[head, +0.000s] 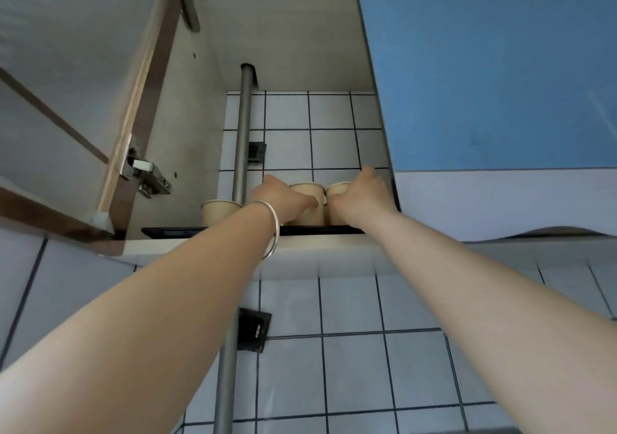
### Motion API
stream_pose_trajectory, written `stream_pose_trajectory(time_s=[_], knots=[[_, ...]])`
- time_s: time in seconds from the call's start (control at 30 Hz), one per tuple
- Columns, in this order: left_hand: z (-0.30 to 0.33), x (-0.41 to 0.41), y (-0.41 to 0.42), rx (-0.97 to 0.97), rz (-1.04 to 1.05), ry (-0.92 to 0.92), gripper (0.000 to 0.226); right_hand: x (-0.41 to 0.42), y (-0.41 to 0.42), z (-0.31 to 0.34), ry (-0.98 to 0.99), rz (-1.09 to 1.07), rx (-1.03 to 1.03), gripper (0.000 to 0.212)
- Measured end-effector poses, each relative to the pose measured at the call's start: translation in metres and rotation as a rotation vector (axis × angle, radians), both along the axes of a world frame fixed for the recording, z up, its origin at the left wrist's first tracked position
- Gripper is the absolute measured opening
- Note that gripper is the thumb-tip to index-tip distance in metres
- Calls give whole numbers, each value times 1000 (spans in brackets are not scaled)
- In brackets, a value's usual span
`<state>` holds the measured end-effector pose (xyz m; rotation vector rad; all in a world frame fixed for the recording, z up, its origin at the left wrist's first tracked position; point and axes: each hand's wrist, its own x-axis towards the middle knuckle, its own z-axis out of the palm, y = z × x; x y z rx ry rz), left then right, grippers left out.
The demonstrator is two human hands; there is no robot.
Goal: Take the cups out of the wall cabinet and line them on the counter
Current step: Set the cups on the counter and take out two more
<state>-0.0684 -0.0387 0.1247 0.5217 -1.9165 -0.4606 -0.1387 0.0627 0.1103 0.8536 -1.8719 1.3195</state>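
Note:
Three beige paper cups stand on a black tray (173, 232) at the bottom of the open wall cabinet. The left cup (218, 211) stands free beside the pipe. My left hand (283, 200), with a silver bangle on the wrist, is wrapped around the middle cup (312, 196). My right hand (359, 198) grips the right cup (337, 188), which is mostly hidden behind the fingers. Both arms reach up into the cabinet.
The cabinet door (66, 99) hangs open at the left on metal hinges (143, 173). A grey vertical pipe (242, 133) runs through the cabinet and down the tiled wall. A closed blue cabinet door (494, 66) is on the right.

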Motion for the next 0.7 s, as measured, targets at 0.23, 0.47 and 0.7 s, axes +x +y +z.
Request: stream_pose_trajectory(time_s=[0.23, 0.47, 0.7], knots=[[6, -16, -4, 48, -117, -86, 68, -18, -4, 21, -259, 89, 20, 81], [13, 0, -1, 112, -292, 197, 63, -11, 6, 23, -197, 289, -170, 82], [3, 46, 17, 73, -400, 373, 54, 32, 9, 3, -159, 635, -406, 79]])
